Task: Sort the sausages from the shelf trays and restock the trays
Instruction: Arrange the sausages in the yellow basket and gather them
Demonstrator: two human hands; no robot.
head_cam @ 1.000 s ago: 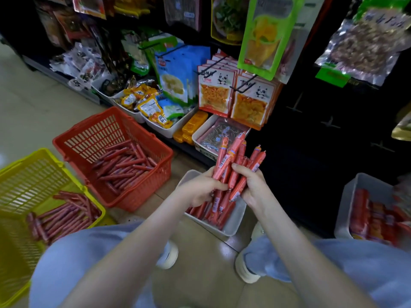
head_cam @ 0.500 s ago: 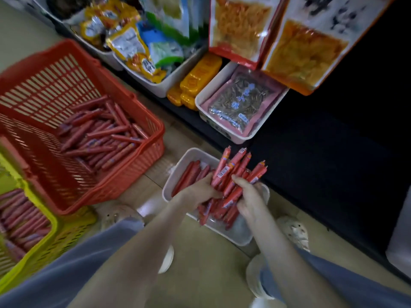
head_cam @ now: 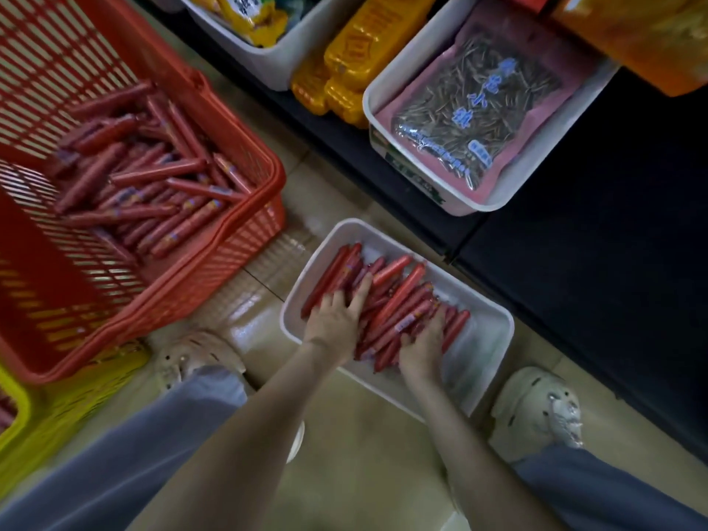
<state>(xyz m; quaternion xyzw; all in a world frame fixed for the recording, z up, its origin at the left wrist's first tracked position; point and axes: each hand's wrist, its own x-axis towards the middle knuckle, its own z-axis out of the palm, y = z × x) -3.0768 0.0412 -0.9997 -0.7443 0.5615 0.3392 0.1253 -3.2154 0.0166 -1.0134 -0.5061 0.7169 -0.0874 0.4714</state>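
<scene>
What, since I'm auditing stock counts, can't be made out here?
Head view only:
1. Sausages in the white tray: those beneath the left hand and right hand are hidden, so no count.
2. Red basket: motion blur, sausage labels unreadable.
3. Yellow basket: cut off by the left edge, contents mostly unseen.

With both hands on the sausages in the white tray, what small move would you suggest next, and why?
Probably spread the sausages sideways: the left hand and right hand rest on a bunched pile mid-tray, while the white tray shows bare bottom toward its right end.
</scene>
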